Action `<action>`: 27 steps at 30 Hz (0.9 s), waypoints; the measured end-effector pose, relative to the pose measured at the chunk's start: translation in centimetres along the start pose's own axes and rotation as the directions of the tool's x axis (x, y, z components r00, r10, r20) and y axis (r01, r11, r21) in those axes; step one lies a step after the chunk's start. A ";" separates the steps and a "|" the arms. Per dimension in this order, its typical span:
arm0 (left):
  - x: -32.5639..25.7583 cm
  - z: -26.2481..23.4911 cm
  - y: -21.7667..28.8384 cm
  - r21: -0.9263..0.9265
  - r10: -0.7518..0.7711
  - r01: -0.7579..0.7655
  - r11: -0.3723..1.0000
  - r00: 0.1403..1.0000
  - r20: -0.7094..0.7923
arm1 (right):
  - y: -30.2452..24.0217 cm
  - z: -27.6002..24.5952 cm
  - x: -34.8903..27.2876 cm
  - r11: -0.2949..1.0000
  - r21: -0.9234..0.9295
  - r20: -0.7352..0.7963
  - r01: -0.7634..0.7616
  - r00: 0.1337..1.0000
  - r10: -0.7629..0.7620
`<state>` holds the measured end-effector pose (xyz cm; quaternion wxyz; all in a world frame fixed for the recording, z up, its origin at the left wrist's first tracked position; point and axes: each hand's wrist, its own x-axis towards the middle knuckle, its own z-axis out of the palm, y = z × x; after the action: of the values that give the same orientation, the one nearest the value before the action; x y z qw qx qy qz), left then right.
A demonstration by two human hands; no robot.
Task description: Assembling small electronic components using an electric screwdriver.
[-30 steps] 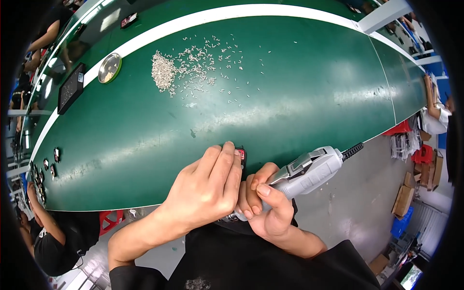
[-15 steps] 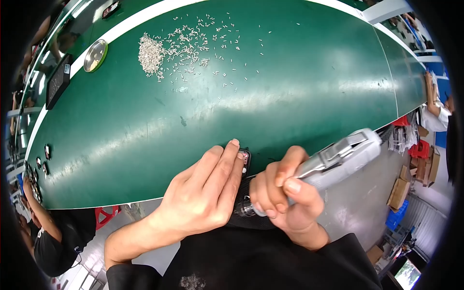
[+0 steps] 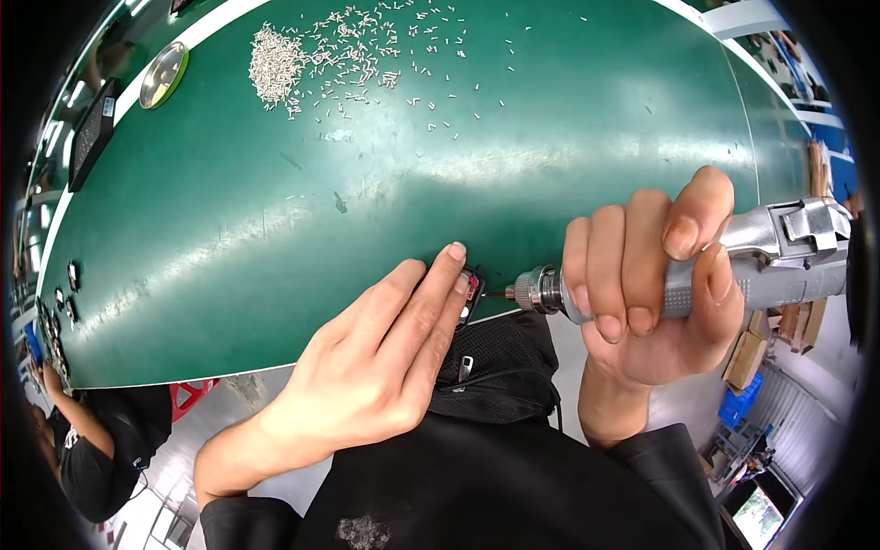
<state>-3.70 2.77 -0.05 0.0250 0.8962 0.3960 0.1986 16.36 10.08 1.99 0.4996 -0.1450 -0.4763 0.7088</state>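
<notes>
My left hand (image 3: 380,344) lies over a small black device (image 3: 474,289) at the near table edge, its fingers outstretched and pressing the device down. Only the device's right end shows, with a red patch and a pale round spot; the thumb is hidden. A grey electric screwdriver (image 3: 770,280) is wrapped in my right hand (image 3: 655,275), lying nearly level. Its thin bit points left, with the tip at or very near the device's right side; whether it touches I cannot tell.
Loose small metal screws (image 3: 277,69) form a pile at the far side, with more scattered rightward. A green-rimmed round dish (image 3: 165,75) and a black box (image 3: 94,133) stand far left. Small dark parts (image 3: 57,321) lie at the left edge, near another person's arm (image 3: 81,422). A black mesh bag (image 3: 504,367) hangs below the table edge.
My right hand has moved right and up, swinging the screwdriver from a slant near my lap to nearly level, bit beside the device. My left hand stays on the device.
</notes>
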 end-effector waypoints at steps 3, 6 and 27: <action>-0.2 0.3 0.3 -0.072 -0.057 0.054 0.996 0.998 -0.028 | 0.0 -0.1 -0.1 1.000 -0.002 -0.026 0.006 1.000 -0.006; -0.2 0.2 0.4 -0.088 -0.064 0.061 0.994 0.998 -0.027 | -0.1 0.0 0.0 0.999 0.038 -0.025 0.018 1.000 -0.017; 0.0 -0.4 -0.6 -0.155 -0.014 0.014 0.988 1.000 -0.002 | 0.1 1.1 1.4 0.954 -0.294 0.047 -0.054 0.996 0.071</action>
<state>-4.22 3.14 0.22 0.0954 0.8884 0.3858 0.2298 14.92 10.70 2.82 0.4362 -0.2118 -0.5852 0.6499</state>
